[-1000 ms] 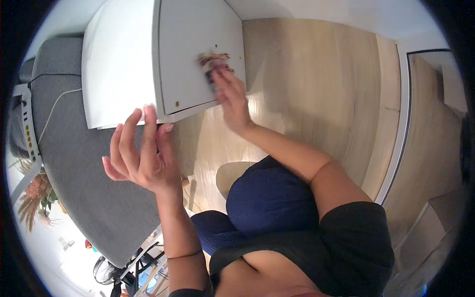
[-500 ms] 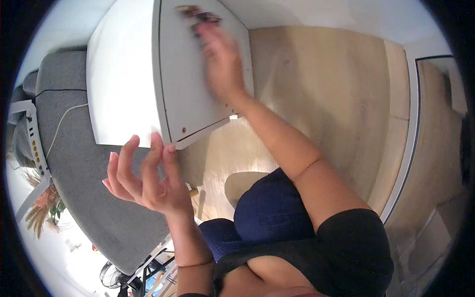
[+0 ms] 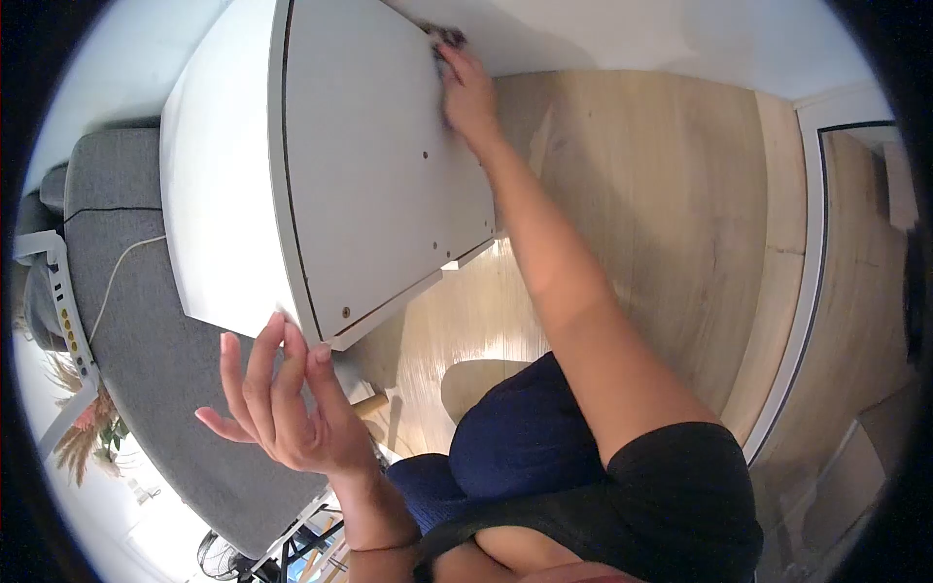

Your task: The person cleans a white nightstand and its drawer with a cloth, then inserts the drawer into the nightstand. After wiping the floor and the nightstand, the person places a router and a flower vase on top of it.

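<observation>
A white cabinet [image 3: 364,165] stands in front of me, with small screws and holes in its side panel. At the panel's far right edge, by the wall, my right hand [image 3: 470,102] grips a crumpled dark cloth [image 3: 449,37]; the cloth is small and blurred, so its pattern is unclear. My left hand [image 3: 301,413] holds nothing. Its fingers are spread and bent, with the fingertips at the cabinet's near lower corner; whether they press on it I cannot tell.
A grey upholstered seat [image 3: 146,340] lies left of the cabinet, with a thin white cable across it. Wooden flooring [image 3: 641,185] runs to the right, up to a white-framed mirror or glass panel [image 3: 807,243]. A fan [image 3: 216,556] and dried flowers [image 3: 87,437] are at lower left.
My right hand has moved the cloth across the panel from its upper middle to the far right edge. The cabinet sits lower in view, and my left hand has stayed by its near corner.
</observation>
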Available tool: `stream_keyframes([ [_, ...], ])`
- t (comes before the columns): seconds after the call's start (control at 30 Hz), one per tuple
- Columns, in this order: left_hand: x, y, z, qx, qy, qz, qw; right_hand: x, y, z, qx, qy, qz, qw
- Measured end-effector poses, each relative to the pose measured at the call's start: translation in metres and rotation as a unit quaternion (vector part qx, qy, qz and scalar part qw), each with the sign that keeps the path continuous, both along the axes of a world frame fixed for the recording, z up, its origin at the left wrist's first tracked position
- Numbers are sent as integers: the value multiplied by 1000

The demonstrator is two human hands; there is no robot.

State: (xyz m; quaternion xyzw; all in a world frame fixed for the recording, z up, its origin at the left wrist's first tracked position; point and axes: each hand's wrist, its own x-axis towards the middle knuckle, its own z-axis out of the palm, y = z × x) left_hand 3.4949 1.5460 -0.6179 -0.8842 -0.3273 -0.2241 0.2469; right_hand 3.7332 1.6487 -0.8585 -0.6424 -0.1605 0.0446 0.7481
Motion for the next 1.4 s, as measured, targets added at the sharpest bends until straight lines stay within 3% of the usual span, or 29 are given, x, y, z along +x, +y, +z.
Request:
stream_keyframes([
  [0.03, 0, 1, 0, 2, 0, -2, 1000, 0, 1, -31, -28, 83, 24, 996],
  [0.07, -1, 2, -1, -3, 0, 1, 1000, 8, 17, -96, -56, 120, 61, 989],
  [0.13, 0, 2, -1, -7, -2, 4, 1000, 16, 19, -105, -83, 155, 98, 979],
  [0.17, 1, 1, -1, -4, 4, 1, 1000, 14, 19, -109, -123, 103, 72, 984],
  [0.23, 2, 2, 1, 0, 7, 0, 1000, 11, 6, -59, -161, 47, 47, 985],
  [0.3, 3, 1, 1, -16, -5, -17, 1000, 5, -5, -21, -77, -34, 53, 995],
  [0.37, 1, 1, 1, -16, 2, -16, 1000, 13, 8, -75, -138, 23, 68, 988],
  [0.4, 2, 2, 1, -11, 0, -13, 1000, 20, 12, -74, -194, 70, 84, 975],
  [0.53, 4, -1, -2, -8, -4, 1, 1000, 17, 6, -60, -171, 13, 52, 984],
  [0.6, 2, 2, -2, -2, -15, -17, 1000, 5, -7, -28, -55, -25, 58, 996],
  [0.7, 4, 0, 1, -5, -8, -8, 1000, 9, 11, -74, -126, 72, 78, 986],
  [0.77, 3, 1, 2, 2, -13, -6, 1000, -14, -7, -26, -57, 20, 30, 998],
  [0.8, 4, 0, 1, -8, -13, -10, 1000, -33, -34, 29, 6, 59, 83, 995],
  [0.83, 4, 0, 2, -2, -9, -5, 1000, -63, -39, 37, 143, 5, 123, 982],
  [0.87, 5, -2, 3, 1, -9, -8, 1000, -96, -61, 70, 260, 53, 185, 946],
  [0.93, 6, -4, 6, -7, 22, 4, 1000, -132, -113, 121, 105, -272, 155, 944],
  [1.03, 6, -3, 8, -18, 1, -4, 1000, -113, -94, 147, 79, -256, 100, 958],
  [1.17, 5, -3, 5, -23, -8, -16, 1000, -10, -10, 148, 87, -203, -11, 975],
  [1.2, 5, -3, 6, -26, -8, -25, 999, 32, -3, 145, 62, -191, 142, 969],
  [1.27, 5, -3, 7, -31, -9, -32, 999, 50, 0, 142, 35, -174, 295, 939],
  [1.33, 6, -3, 7, -32, -13, -32, 999, 20, 6, 143, 102, -213, -38, 971],
  [1.4, 7, -2, 6, -32, -17, -33, 999, -10, -24, 144, 106, -226, 32, 968],
])
